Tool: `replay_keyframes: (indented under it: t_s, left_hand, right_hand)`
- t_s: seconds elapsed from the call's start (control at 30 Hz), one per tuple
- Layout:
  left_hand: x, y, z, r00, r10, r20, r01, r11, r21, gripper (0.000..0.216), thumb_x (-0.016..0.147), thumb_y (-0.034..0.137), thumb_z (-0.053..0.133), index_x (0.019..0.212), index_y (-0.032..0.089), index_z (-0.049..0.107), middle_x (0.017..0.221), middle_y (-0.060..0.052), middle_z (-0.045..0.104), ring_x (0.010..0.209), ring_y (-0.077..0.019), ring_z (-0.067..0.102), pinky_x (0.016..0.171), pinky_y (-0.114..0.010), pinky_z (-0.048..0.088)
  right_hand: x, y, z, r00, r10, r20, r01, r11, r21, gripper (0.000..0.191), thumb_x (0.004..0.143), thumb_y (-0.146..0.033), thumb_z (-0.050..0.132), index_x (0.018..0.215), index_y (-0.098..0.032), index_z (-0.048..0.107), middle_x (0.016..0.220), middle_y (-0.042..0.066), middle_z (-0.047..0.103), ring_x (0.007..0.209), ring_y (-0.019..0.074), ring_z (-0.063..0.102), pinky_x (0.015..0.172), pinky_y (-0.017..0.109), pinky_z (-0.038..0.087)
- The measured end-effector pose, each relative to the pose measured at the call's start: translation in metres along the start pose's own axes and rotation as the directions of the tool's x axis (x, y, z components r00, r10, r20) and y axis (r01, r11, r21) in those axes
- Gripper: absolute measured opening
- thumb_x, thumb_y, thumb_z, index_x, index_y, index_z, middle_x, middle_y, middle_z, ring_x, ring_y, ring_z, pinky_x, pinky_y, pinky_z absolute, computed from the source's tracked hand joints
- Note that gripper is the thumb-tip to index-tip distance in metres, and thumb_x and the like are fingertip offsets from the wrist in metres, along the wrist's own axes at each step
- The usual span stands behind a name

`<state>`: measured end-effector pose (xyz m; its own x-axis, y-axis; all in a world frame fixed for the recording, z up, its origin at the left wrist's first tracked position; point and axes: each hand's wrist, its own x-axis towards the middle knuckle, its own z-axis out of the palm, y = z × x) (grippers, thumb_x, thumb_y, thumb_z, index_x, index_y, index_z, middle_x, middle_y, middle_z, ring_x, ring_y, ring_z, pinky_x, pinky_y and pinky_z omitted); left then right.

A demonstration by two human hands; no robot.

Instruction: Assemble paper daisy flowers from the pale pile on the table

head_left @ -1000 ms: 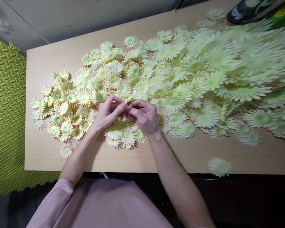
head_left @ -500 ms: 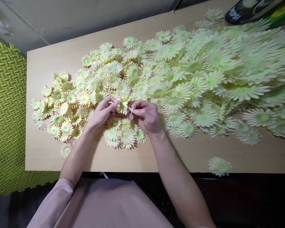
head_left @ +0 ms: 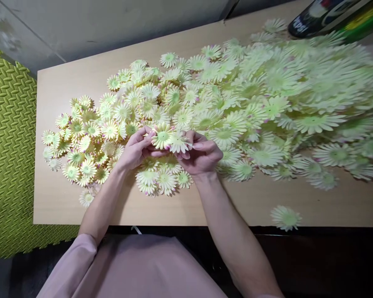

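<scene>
Pinched between the thumb and fingers of my left hand [head_left: 139, 147] is a pale yellow artificial flower head [head_left: 162, 137] with a green centre. My right hand [head_left: 202, 153] grips a second, whiter flower head [head_left: 178, 142] by its petals at the right edge. The two flower heads overlap where they meet between my hands. Several similar flower heads [head_left: 167, 179] lie on the table just below my hands. A broad heap of them [head_left: 211, 99] spreads behind, some petals tipped pink-purple.
The heap covers much of the wooden table [head_left: 65, 78]. One flower head [head_left: 286, 217] lies at the front edge. A dark Pepsi bottle [head_left: 311, 18] and a green bottle [head_left: 360, 25] lie at the far right. A green woven-textured mat [head_left: 9, 157] stands at the left, a grey wall [head_left: 112, 25] behind.
The flower held in my left hand has turned face up. My right hand has shifted slightly right, and a second flower head now shows in its fingers.
</scene>
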<state>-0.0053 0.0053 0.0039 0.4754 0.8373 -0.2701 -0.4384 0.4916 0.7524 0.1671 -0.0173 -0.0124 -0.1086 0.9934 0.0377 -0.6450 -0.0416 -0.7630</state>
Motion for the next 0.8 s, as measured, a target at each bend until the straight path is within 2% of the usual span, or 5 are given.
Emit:
replay_keyframes:
  t_s: [0.17,0.3,0.57,0.67,0.8]
  left_hand:
    - [0.0,-0.003,-0.002,1.0,0.016,0.014,-0.016,0.999,0.03,0.037,0.075,0.041,0.078,0.081,0.02,0.049,0.074,0.004,0.056,0.068,-0.0115,0.067,0.066,-0.025,0.06]
    - [-0.001,-0.005,-0.001,0.977,0.208,-0.048,-0.192,0.955,0.226,0.032,0.082,0.045,0.07,0.08,0.021,0.049,0.064,0.006,0.047,0.053,-0.0049,0.051,0.054,-0.018,0.05]
    - [0.001,-0.013,-0.001,0.813,0.575,0.089,-0.49,0.593,0.639,0.034,0.089,0.042,0.063,0.071,0.02,0.044,0.05,0.009,0.034,0.043,-0.0029,0.026,0.043,-0.021,0.02]
    - [0.001,-0.013,-0.002,0.815,0.573,0.093,-0.489,0.591,0.641,0.035,0.088,0.044,0.063,0.071,0.02,0.045,0.05,0.009,0.035,0.042,-0.003,0.027,0.043,-0.022,0.019]
    - [0.001,-0.013,0.0,0.888,0.459,-0.032,-0.37,0.753,0.544,0.032,0.088,0.047,0.063,0.077,0.021,0.048,0.056,0.007,0.043,0.045,-0.0039,0.04,0.044,-0.018,0.031]
  right_hand:
    - [0.0,0.001,-0.003,0.997,-0.052,0.057,0.054,0.998,-0.03,0.028,0.068,-0.04,0.07,0.057,-0.022,0.052,0.056,-0.002,0.048,0.036,0.0076,0.033,0.033,0.025,0.029]
    - [-0.002,0.005,-0.003,0.996,-0.088,0.001,0.088,0.988,-0.124,0.016,0.071,-0.032,0.069,0.064,-0.021,0.059,0.058,-0.002,0.053,0.04,0.0091,0.044,0.04,0.027,0.04]
    - [-0.006,0.02,0.001,0.952,-0.25,-0.177,0.105,0.809,-0.578,0.037,0.07,-0.046,0.082,0.085,-0.025,0.055,0.053,-0.008,0.051,0.038,0.0098,0.045,0.035,0.024,0.032]
    - [-0.005,0.02,0.006,0.934,-0.314,-0.168,0.117,0.715,-0.689,0.037,0.074,-0.042,0.081,0.064,-0.023,0.05,0.046,-0.008,0.045,0.037,0.0084,0.04,0.035,0.024,0.029]
    - [-0.006,0.014,0.012,0.966,-0.246,-0.086,0.129,0.74,-0.66,0.028,0.084,-0.042,0.071,0.066,-0.023,0.062,0.054,-0.003,0.06,0.046,0.0129,0.055,0.047,0.029,0.048]
